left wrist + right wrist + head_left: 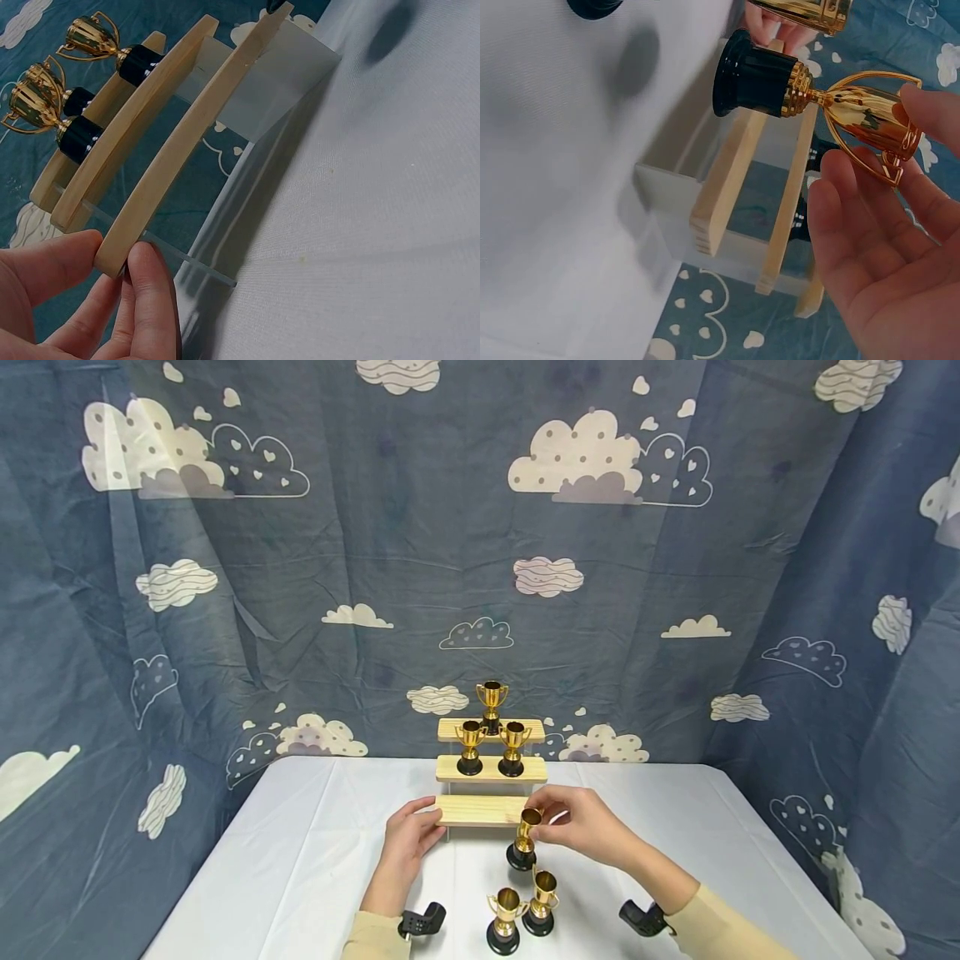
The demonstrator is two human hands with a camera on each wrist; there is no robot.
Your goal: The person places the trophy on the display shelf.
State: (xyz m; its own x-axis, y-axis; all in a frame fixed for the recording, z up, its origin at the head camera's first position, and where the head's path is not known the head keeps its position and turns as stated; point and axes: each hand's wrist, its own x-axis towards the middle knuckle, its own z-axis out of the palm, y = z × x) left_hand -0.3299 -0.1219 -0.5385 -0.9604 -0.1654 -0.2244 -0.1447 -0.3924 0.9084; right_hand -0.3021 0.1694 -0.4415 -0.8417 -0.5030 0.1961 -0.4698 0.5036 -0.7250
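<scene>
A small gold trophy cup [521, 857] with a black base is held by its upper part in my right hand [581, 822]. In the right wrist view, the thumb and fingers pinch the cup's bowl, and its black base [754, 79] hangs off the table, in front of the lowest shelf. My left hand [405, 847] pinches the left end of the lowest board of a three-tier wooden display stand [480, 811], thumb on top and fingers below. One trophy [492, 706] stands on the top tier; two more, a left trophy [470, 748] and a right trophy [513, 749], stand on the middle tier.
Two further trophies, a left one [504, 922] and a right one [542, 906], stand close together on the white-covered table [300, 860] in front of the stand. Behind it hangs a blue curtain [420, 585] with cloud prints.
</scene>
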